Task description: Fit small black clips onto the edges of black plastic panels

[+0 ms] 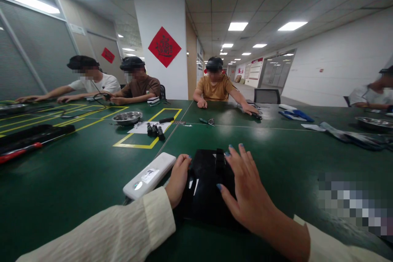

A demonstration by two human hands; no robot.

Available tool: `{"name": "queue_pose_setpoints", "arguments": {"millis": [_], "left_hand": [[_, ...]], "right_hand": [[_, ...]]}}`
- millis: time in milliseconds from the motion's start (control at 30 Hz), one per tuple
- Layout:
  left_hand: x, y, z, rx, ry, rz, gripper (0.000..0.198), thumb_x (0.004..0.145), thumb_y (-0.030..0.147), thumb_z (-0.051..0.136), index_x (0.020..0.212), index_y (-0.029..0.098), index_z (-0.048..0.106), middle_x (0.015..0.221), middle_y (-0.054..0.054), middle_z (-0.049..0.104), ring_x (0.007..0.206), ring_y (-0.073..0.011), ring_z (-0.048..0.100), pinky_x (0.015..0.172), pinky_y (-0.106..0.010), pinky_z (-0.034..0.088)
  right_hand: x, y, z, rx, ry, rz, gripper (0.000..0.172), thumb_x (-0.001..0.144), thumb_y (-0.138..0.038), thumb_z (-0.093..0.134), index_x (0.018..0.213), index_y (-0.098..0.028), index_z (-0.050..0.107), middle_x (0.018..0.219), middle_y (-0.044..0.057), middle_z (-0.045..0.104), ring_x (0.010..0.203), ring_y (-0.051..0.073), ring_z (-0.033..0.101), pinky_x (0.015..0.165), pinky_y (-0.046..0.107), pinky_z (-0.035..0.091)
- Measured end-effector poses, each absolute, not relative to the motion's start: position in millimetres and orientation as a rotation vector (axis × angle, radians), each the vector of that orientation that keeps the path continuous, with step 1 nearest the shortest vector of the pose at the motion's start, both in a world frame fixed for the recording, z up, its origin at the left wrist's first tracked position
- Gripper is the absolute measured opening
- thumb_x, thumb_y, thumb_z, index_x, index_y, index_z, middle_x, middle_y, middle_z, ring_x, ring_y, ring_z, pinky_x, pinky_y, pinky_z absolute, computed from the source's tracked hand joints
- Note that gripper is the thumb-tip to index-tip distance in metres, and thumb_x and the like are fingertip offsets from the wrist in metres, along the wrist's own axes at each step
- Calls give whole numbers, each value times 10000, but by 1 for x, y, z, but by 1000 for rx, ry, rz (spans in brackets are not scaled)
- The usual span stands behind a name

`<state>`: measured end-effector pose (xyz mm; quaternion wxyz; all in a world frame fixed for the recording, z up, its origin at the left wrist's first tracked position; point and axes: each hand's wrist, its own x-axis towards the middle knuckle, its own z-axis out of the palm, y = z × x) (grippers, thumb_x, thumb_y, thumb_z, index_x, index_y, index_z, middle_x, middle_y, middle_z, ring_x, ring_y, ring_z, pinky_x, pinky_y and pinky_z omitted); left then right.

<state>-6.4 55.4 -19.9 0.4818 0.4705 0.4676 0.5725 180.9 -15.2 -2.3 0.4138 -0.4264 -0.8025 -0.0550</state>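
Note:
A glossy black flat object (pixel 204 198), perhaps a case or bag, lies in front of me on the green table (pixel 285 163). A small black block-like piece (pixel 220 159) sits at its far right part. My left hand (pixel 180 176) is closed at the object's left edge, its fingertips partly hidden. Over the right side of the black object, my right hand (pixel 250 190) is open with fingers spread; I cannot tell how firmly it touches. Just left of my left hand is a white power bank (pixel 149 176) with a label on it.
Beyond lie several small black cylindrical parts (pixel 155 131) on white paper, a metal bowl (pixel 127 118) and green-handled pliers (pixel 206 121). A long black case (pixel 33 137) with a red-handled tool is at left. Several people sit around the table; dark cloth (pixel 353 136) lies right.

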Motion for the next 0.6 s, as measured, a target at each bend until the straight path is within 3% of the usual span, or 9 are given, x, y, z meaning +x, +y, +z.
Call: {"name": "queue_pose_setpoints", "arguments": {"millis": [100,167,267,400,467,600], "left_hand": [[-5,54,-18,1128,1151,1402,116,697,334,521,698,224,482,640,53,482,625,-142,473,604,-243,376],[-4,53,-16,1129,1188,1415,112,688,329,520,683,223,483,635,52,484,626,-143,471,610,-242,377],[-5,53,-14,1165,1208,1431,117,690,327,510,659,218,481,637,41,487,644,-151,476,625,-249,383],[-8,56,-17,1187,1227,1412,119,705,331,504,679,217,480,636,41,482,659,-154,476,623,-248,375],[-8,57,-19,1196,1243,1398,134,717,345,504,695,215,480,641,42,476,658,-154,473,619,-249,367],[-8,56,-19,1222,1238,1400,152,725,358,509,697,211,483,653,36,469,660,-155,470,628,-256,371]], "right_hand": [[160,-37,3,-900,-2401,-64,468,796,-275,563,1249,-164,523,1237,164,564,1237,335,428,1034,515,339],[149,-42,1,-971,-2545,38,491,766,-374,606,1172,-97,595,1176,224,595,1155,387,495,976,525,399],[140,-34,-5,-1107,-2568,122,665,742,-486,612,1267,-87,527,1318,270,466,1218,450,404,984,586,342],[141,-12,-8,-1118,-2663,105,571,786,-410,558,1336,-345,420,1421,137,382,1281,436,310,984,657,226],[142,-4,-6,-1172,-2729,72,591,735,-388,601,1300,-418,428,1417,100,380,1266,463,302,948,686,221],[143,4,1,-1284,-2786,38,673,654,-366,658,1279,-446,422,1375,96,388,1222,477,335,913,674,261]]}}
